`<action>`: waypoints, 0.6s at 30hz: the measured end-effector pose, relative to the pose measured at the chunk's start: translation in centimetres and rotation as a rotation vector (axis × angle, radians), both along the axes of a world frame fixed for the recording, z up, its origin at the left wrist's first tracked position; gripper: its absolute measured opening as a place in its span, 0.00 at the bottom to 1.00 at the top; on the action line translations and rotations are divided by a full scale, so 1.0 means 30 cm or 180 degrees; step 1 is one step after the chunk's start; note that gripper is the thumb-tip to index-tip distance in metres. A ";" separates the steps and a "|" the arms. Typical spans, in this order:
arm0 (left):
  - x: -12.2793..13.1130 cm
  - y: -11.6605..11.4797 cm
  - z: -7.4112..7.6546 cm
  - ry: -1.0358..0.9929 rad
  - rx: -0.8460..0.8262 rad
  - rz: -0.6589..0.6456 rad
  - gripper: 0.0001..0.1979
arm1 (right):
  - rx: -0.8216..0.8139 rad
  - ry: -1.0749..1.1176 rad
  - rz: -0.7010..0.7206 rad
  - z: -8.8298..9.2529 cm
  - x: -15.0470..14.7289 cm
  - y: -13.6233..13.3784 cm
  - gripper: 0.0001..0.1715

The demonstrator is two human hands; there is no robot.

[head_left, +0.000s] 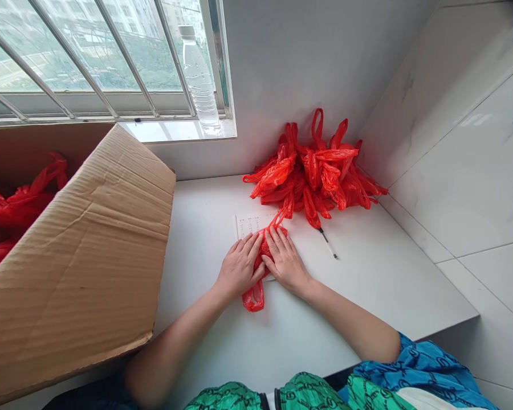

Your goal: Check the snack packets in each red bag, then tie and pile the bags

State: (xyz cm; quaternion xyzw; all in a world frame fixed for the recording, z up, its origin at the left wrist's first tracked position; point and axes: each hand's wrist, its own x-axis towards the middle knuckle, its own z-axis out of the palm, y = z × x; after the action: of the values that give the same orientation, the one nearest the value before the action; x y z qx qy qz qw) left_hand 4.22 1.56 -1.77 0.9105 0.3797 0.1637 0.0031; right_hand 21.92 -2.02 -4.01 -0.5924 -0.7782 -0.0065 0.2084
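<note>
A red plastic bag [253, 297] lies bunched lengthwise on the white table, over a sheet of paper with writing [244, 222]. My left hand [240, 265] rests flat on the bag's left side, fingers stretched out. From the right, my right hand [286, 261] presses on the same bag with its fingers extended. The bag's loops stick out above and below my hands; its middle is mostly hidden under them. Just beyond lies a heap of red plastic bags [312, 176], touching or close to the upper loop.
A large open cardboard box [89, 245] stands at the left with more red bags [21, 205] inside. A pen [328, 244] lies right of the paper. On the windowsill stands a clear water bottle [199, 80]. Tiled wall [465, 171] bounds the right side.
</note>
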 end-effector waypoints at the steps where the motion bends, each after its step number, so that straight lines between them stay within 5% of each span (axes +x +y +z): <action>1: 0.000 -0.001 0.001 0.0006 -0.0003 0.0001 0.31 | -0.0003 -0.0001 -0.0002 0.000 0.000 0.000 0.37; 18: 0.002 -0.003 0.006 0.0087 -0.0043 0.0041 0.31 | -0.0070 -0.0021 -0.0006 0.014 0.001 -0.001 0.36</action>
State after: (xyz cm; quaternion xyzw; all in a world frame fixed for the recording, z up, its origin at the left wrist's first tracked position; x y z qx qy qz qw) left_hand 4.26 1.48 -1.60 0.9102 0.3866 0.1486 0.0029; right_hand 21.94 -2.05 -3.58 -0.5954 -0.7783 -0.0001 0.1992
